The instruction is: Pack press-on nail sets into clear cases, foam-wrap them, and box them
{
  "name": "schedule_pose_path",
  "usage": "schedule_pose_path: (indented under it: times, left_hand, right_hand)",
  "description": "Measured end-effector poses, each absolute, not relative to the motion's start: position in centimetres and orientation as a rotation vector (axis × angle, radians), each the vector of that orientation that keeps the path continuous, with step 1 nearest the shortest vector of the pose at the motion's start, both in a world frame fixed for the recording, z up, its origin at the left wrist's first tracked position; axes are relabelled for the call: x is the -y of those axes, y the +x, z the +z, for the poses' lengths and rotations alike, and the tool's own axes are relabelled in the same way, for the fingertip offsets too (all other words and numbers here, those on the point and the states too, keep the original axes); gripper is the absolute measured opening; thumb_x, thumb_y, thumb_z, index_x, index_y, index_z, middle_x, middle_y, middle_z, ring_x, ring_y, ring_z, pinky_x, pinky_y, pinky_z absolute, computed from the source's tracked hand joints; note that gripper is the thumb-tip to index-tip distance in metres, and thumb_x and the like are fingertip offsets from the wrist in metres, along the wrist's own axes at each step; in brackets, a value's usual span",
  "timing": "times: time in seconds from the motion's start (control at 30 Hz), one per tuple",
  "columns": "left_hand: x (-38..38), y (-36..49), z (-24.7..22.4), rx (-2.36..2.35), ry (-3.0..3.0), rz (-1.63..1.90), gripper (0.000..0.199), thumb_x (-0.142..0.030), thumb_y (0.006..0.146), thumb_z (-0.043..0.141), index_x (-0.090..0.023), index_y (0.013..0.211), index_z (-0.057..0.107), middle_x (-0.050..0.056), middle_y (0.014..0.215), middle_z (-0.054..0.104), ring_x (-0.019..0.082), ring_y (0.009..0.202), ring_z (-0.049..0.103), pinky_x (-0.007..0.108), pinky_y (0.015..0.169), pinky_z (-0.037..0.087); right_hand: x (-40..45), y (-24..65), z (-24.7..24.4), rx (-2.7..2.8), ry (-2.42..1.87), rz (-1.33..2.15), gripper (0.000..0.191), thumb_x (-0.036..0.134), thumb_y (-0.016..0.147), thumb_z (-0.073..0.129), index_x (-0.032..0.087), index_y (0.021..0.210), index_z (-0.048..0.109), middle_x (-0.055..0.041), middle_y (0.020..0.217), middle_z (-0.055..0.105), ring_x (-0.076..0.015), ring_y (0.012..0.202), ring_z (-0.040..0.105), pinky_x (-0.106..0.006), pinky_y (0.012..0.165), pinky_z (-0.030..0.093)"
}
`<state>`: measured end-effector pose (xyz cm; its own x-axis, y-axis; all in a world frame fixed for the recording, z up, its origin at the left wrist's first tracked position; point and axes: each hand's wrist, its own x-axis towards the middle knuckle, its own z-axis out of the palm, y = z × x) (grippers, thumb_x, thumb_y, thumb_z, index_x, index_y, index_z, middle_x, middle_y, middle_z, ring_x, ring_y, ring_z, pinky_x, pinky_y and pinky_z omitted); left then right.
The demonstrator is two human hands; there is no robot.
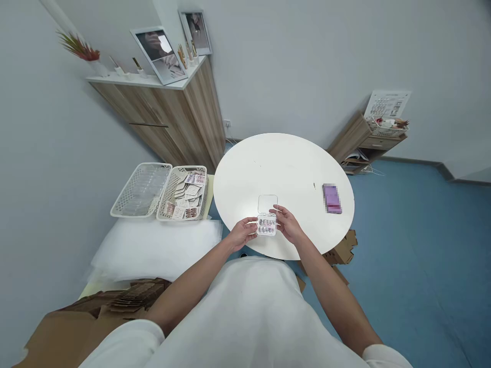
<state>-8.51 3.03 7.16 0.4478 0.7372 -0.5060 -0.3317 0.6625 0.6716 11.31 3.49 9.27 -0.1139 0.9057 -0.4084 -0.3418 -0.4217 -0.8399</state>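
Clear rectangular plastic case (267, 232), bearing two rows of patterned oval pieces (267, 223), is being held open over the near part of the round white surface (284, 163), its transparent lid (267, 204) extending toward the far side. The left grip (240, 234) is clamping its left edge; the right grip (288, 225), its right, one finger reaching beside the lid.

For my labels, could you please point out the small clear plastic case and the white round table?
Small clear plastic case (267, 215): head view, edge where lid meets base.
White round table (286, 171): head view, bare tabletop.
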Motion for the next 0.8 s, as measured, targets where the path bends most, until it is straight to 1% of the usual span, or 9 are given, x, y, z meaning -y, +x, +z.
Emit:
schedule_pose_path:
  times: [0.07,0.17,0.27,0.4,0.5,0.57,0.63,0.7,0.8]
  left_hand:
    - [-2.8,-9.0,7.1,-0.853,0.495,0.707,0.038,-0.019,0.062,0.073,-0.018,0.097,0.057,0.004,0.087,0.062,0.01,0.075,0.06,0.021,0.065,0.048]
    - [-2.6,-9.2,7.1,-0.834,0.447,0.725,0.038,-0.017,0.062,0.073,-0.017,0.096,0.057,0.005,0.087,0.063,0.01,0.074,0.06,0.02,0.064,0.049]
    - [-2.6,-9.1,7.2,-0.825,0.405,0.747,0.037,-0.016,0.063,0.073,-0.017,0.096,0.057,0.004,0.087,0.063,0.009,0.074,0.06,0.02,0.065,0.049]
    - [-2.6,-8.7,7.3,-0.824,0.362,0.781,0.035,-0.016,0.064,0.072,-0.017,0.095,0.057,0.004,0.085,0.064,0.009,0.072,0.059,0.02,0.067,0.049]
    - [-2.7,-8.3,7.3,-0.822,0.343,0.806,0.034,-0.015,0.064,0.071,-0.017,0.095,0.057,0.004,0.085,0.064,0.008,0.071,0.059,0.02,0.067,0.048]
    - [-2.8,-7.9,7.4,-0.829,0.344,0.82,0.033,-0.015,0.064,0.071,-0.017,0.095,0.057,0.004,0.085,0.064,0.008,0.072,0.059,0.02,0.067,0.048]
    - [-3.0,-7.5,7.4,-0.84,0.356,0.831,0.032,-0.015,0.065,0.07,-0.017,0.094,0.058,0.004,0.085,0.063,0.008,0.072,0.058,0.02,0.068,0.047]
    - [-3.1,-7.1,7.6,-0.85,0.378,0.844,0.029,-0.019,0.066,0.07,-0.017,0.093,0.059,0.004,0.085,0.063,0.008,0.073,0.058,0.021,0.068,0.047]
    - [-3.1,-6.6,7.9,-0.896,0.473,0.848,0.028,-0.029,0.069,0.066,-0.018,0.094,0.061,0.006,0.089,0.062,0.01,0.076,0.057,0.024,0.07,0.046]
  right_hand:
    - [-3.0,10.9,9.7,0.708,-1.185,1.703,0.031,0.031,0.067,0.064,0.027,0.097,0.058,-0.0028,0.111,0.058,-0.0158,0.086,0.059,-0.032,0.07,0.049]
    - [-2.2,10.5,10.0,0.694,-1.152,1.711,0.022,0.03,0.066,0.065,0.025,0.087,0.06,-0.0013,0.103,0.06,-0.0155,0.085,0.058,-0.032,0.071,0.049]
    - [-1.5,10.1,10.2,0.668,-1.147,1.696,0.02,0.028,0.065,0.065,0.023,0.084,0.062,-0.0012,0.099,0.061,-0.0154,0.086,0.057,-0.031,0.073,0.049]
    - [-0.9,9.7,10.5,0.593,-1.14,1.664,0.024,0.025,0.064,0.066,0.024,0.088,0.061,-0.0008,0.102,0.059,-0.0149,0.088,0.058,-0.03,0.074,0.05]
    - [-0.5,9.7,10.6,0.526,-1.134,1.66,0.03,0.03,0.067,0.065,0.026,0.095,0.057,-0.0008,0.104,0.059,-0.0149,0.084,0.06,-0.031,0.073,0.051]
    - [-0.2,9.9,10.5,0.517,-1.178,1.67,0.031,0.034,0.069,0.064,0.026,0.098,0.055,-0.0016,0.102,0.06,-0.0146,0.081,0.061,-0.032,0.073,0.052]
    - [-0.1,10.2,10.2,0.546,-1.256,1.668,0.033,0.034,0.068,0.064,0.025,0.099,0.054,-0.0021,0.096,0.061,-0.014,0.078,0.061,-0.032,0.073,0.052]
    - [-0.1,10.6,9.8,0.587,-1.33,1.642,0.038,0.032,0.066,0.067,0.025,0.1,0.053,-0.002,0.092,0.061,-0.0137,0.077,0.061,-0.032,0.073,0.053]
    - [-0.5,11.3,9.5,0.633,-1.38,1.585,0.043,0.031,0.063,0.069,0.024,0.102,0.052,-0.0027,0.094,0.061,-0.0149,0.079,0.062,-0.033,0.073,0.053]
